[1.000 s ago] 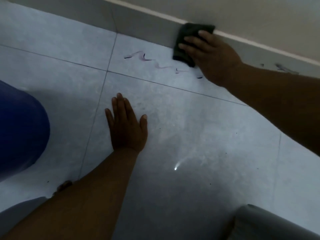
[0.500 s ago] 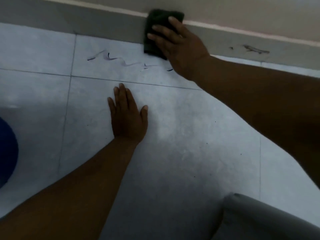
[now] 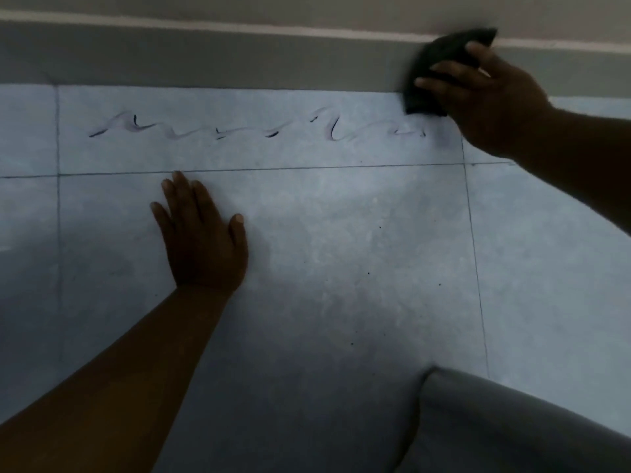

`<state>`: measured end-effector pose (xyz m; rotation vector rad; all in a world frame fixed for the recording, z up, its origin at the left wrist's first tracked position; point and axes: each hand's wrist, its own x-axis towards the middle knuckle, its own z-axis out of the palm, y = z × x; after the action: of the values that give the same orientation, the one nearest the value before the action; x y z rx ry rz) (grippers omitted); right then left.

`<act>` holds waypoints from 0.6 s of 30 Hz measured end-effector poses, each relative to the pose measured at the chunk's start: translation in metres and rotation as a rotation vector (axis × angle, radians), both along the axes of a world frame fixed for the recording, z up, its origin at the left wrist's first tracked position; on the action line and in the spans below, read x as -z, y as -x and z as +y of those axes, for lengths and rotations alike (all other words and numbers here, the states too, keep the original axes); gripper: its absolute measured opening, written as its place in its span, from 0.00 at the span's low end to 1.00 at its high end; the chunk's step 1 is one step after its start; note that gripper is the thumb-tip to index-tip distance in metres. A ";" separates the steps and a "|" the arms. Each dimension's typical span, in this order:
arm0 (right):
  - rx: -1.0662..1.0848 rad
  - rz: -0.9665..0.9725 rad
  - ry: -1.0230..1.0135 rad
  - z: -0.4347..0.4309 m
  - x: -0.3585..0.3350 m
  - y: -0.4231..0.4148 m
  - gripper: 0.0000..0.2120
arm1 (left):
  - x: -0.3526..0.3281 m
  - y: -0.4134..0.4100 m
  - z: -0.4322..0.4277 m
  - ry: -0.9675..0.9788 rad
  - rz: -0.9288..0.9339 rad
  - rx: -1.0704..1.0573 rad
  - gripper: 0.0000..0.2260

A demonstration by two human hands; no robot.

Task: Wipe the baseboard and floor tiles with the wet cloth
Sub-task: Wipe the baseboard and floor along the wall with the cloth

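Observation:
My right hand [image 3: 491, 97] presses a dark cloth [image 3: 433, 66] flat against the grey baseboard [image 3: 239, 59] at the upper right, the cloth's lower edge reaching the floor. A wavy dark smear [image 3: 259, 129] runs along the pale floor tile [image 3: 341, 233] just in front of the baseboard, to the left of the cloth. My left hand [image 3: 201, 240] lies flat on the tile, palm down, fingers apart, holding nothing.
A thin pale strip [image 3: 273, 29] tops the baseboard under the wall. Dark grout lines cross the floor. A grey rounded shape [image 3: 519, 428], perhaps my knee, fills the bottom right corner. Small dark specks dot the tile.
My right hand has slid the cloth to the right along the baseboard. The view has shifted, showing more of the smear. The blue shape at the left is out of view.

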<state>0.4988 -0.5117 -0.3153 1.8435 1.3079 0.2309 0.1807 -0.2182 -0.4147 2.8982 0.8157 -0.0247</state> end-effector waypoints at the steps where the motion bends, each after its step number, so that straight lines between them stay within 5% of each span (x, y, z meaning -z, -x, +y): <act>1: -0.029 0.005 -0.044 0.015 0.005 0.005 0.32 | -0.001 -0.005 -0.005 -0.001 -0.023 0.041 0.33; 7: -0.164 -0.032 -0.206 0.100 0.034 0.033 0.33 | 0.006 -0.018 -0.031 0.015 -0.037 0.090 0.33; 18: 0.476 0.180 -0.353 -0.037 0.052 0.016 0.29 | 0.006 -0.018 -0.031 0.039 -0.057 0.071 0.35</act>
<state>0.4832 -0.5487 -0.3675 2.4645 0.9435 0.0403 0.1991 -0.2496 -0.4208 2.8761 0.6946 0.0340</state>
